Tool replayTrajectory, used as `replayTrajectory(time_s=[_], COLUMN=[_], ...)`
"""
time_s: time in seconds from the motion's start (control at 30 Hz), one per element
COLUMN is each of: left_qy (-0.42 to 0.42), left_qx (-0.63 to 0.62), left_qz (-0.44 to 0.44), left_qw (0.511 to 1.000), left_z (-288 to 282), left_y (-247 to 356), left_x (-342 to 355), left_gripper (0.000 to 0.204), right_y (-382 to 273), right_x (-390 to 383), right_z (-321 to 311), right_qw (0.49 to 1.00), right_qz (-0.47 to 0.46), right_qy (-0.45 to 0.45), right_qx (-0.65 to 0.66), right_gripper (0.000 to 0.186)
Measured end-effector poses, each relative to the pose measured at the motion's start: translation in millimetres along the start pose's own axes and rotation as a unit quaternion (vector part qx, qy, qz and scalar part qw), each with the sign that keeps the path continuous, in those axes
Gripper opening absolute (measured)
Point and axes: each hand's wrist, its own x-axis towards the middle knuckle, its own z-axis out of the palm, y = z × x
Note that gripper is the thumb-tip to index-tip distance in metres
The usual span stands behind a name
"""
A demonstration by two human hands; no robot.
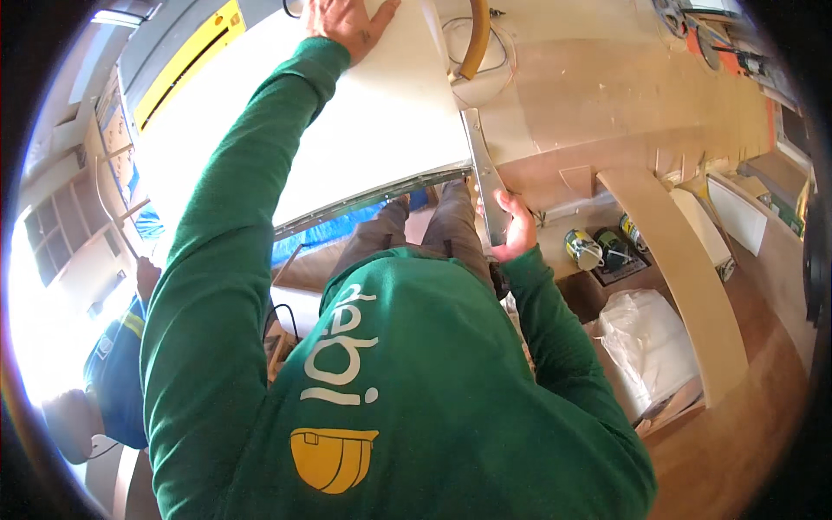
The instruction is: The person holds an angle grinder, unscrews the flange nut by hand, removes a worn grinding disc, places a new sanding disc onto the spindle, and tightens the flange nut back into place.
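A large white panel [373, 113] lies in front of me, with a thin metal edging [373, 199] along its near side. My left hand [347, 24] rests on the far part of the panel, thumb spread; some of its fingers are cut off by the top of the picture. At the panel's right near corner stands a flat grey metal strip [482, 156] with small holes. My right hand [517, 227] is closed around the lower end of this strip, whose upper end lies along the panel's right edge.
A brown curved board [680, 251] leans at the right, near several cans [584, 250] and a clear plastic bag [646, 334]. Beyond the panel's right edge are a curved tan piece [477, 43] and a thin cable. Another person [117, 373] in dark blue is at the left.
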Motion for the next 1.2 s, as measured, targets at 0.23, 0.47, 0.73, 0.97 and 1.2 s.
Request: replayTrajectory(time_s=[0.23,0.47,0.73,0.97,1.2], left_qy=[-0.002,-0.006,0.006,0.018,0.019], left_qx=[0.012,0.018,0.016,0.025,0.032], left_qz=[0.01,0.003,0.019,0.033,0.036], left_qw=[1.0,1.0,1.0,0.999,0.999], left_z=[-6.4,-10.3,-0.9,-5.1,-1.7], left_y=[-0.8,-0.3,-2.5,-5.9,-6.0], left_x=[2.0,0.1,4.6,0.2,-2.8], left_gripper=[0.066,0.064,0.062,0.06,0.062], right_y=[-20.7,-15.9,-25.2,-1.9,-9.8], right_x=[32.6,0.3,37.3,15.2,49.9], right_z=[57.4,21.7,67.0,-10.1,12.3], right_qw=[0.999,0.998,1.0,0.998,0.998], right_qz=[-0.02,0.04,-0.013,-0.008,-0.005], right_qy=[-0.024,-0.036,-0.005,-0.022,0.026], right_qx=[-0.027,-0.034,-0.023,-0.062,-0.057], right_gripper=[0.037,0.043,0.046,0.045,0.039])
